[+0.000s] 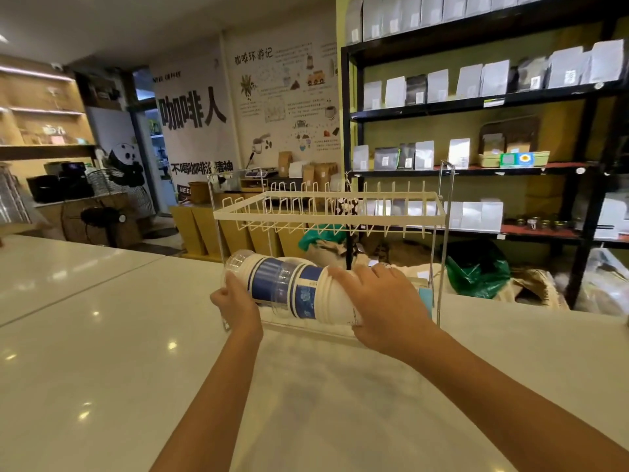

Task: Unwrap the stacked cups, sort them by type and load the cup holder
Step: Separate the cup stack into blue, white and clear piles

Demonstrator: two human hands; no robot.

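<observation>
A stack of nested cups (289,287) lies on its side in the lower level of the white wire cup holder (326,212). The stack mixes white paper cups with blue bands and clear plastic cups. My left hand (238,304) grips the left end of the stack, where a clear cup sticks out. My right hand (384,301) wraps over the right end, covering the white cups there. The holder's upper wire tier holds nothing.
The holder stands near the far edge of a glossy white counter (136,352). Behind it are black shelves (476,107) with coffee bags, green plastic bags (476,274) on the floor, and brown boxes (211,229). A fan (105,219) stands at the left.
</observation>
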